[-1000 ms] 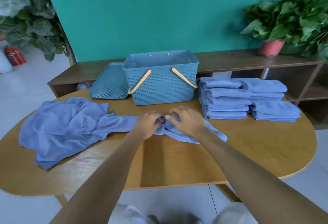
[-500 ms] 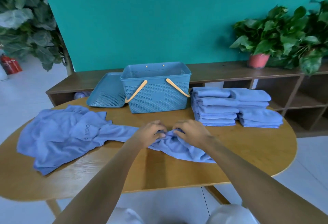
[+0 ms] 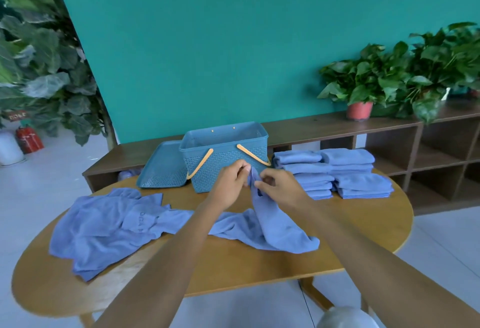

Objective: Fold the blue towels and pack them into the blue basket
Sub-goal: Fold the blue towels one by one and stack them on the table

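- Both hands meet just in front of the blue basket (image 3: pixel 225 157): the left hand (image 3: pixel 228 184) and the right hand (image 3: pixel 279 188) each pinch the top edge of one blue towel (image 3: pixel 275 223) between thumb and fingers, holding it lifted off the surface (image 3: pixel 358 226).
- From the hands the towel hangs down, and its lower part lies crumpled on the surface in front of the basket.
- Left of that towel, and in front of the basket's left side, a heap of unfolded towels (image 3: pixel 109 226) lies spread out flat.
- Just right of the basket stand two stacks of folded towels (image 3: pixel 335 171), side by side and touching.
- Open at the top, the basket stands upright at the far edge of the surface with its two tan handles hanging down its front wall; what is inside cannot be seen.
- Against the basket's left side leans a blue lid (image 3: pixel 163 167), tilted.
- Behind the basket runs a low wooden shelf (image 3: pixel 389 145) carrying a potted plant (image 3: pixel 363 88), well to the basket's right.
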